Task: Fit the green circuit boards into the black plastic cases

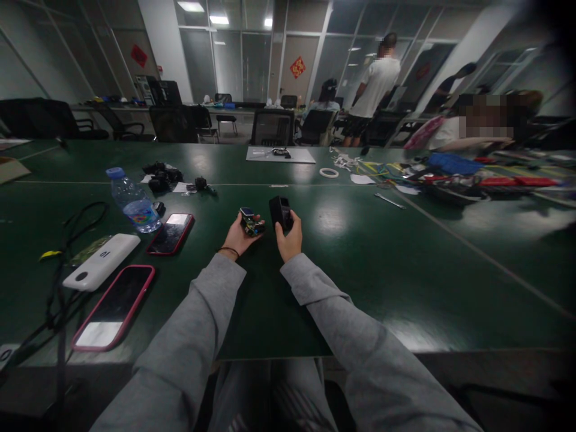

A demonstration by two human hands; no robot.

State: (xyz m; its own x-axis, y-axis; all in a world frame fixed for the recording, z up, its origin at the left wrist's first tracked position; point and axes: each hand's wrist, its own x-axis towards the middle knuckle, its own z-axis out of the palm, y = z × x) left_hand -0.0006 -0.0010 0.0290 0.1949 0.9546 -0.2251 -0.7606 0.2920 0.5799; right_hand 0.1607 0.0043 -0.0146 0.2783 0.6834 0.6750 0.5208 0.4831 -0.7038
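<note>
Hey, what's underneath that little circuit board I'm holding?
Your left hand is directly under the circuit board, with the green table farther below. The board's underside can't be seen: it faces away from the camera, against your hand.

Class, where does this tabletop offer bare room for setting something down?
Right of the right hand, nearer than the wrench, lies a broad bare patch; a smaller one between the grey sleeves. Crowded: left, with phones, power bank and water bottle; far right, with cables.
</note>
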